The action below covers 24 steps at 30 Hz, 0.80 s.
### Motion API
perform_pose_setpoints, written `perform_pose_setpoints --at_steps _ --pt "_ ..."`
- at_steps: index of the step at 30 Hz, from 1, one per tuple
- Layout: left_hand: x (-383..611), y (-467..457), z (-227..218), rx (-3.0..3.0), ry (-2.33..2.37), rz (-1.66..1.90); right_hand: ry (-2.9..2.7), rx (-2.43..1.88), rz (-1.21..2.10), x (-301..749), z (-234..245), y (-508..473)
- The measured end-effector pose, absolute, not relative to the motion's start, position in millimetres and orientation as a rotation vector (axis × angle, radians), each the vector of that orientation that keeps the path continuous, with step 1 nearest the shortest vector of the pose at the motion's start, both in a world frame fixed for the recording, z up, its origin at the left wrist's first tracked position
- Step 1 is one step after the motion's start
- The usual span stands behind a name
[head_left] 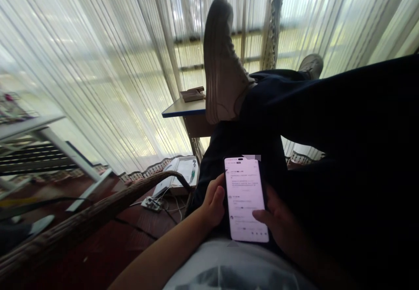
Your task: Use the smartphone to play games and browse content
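A smartphone (246, 200) with a lit, pale screen of text lines is held upright over my lap. My right hand (277, 217) grips its right edge, the thumb lying over the lower part of the screen. On the opposite side, my left hand (214, 200) is closed against the phone's left edge with its fingers curled; their tips are partly hidden behind the phone. The writing is too small to read.
My crossed legs in dark trousers (262, 107) end in a light shoe (222, 63). Beyond stands a desk (183, 107) before sheer curtains (108, 63). An armrest (98, 211) runs along the left. A power strip (152, 203), cables and an open box (185, 172) lie on the floor.
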<state>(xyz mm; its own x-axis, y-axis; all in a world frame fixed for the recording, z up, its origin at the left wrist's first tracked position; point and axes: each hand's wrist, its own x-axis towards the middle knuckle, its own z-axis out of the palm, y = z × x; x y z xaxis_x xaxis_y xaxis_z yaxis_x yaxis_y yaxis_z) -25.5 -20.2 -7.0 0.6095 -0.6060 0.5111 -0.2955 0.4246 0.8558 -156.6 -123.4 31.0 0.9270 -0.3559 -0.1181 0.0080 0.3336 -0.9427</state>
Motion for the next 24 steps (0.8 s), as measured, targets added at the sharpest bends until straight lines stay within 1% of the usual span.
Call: perform_pose_setpoints --at_steps 4,8,14,19,21,24 --pt "-26 -17 -9 1.250 -1.088 0.045 0.334 -1.142 -0.268 -155 32 -129" --pt "-24 -15 -15 1.294 -1.049 0.137 0.381 -1.131 -0.279 -153 33 -129" --pt "-27 -18 -2 1.301 -1.165 0.084 0.382 -1.127 -0.288 -151 33 -132" --pt "-32 -20 13 1.278 -1.315 -0.127 0.474 -1.331 -0.525 -150 29 -143" --pt "-33 -20 14 1.326 -1.338 -0.122 0.500 -1.405 -0.598 -150 29 -146" --pt "-32 -20 12 1.396 -1.345 -0.077 0.490 -1.407 -0.598 -150 29 -148"
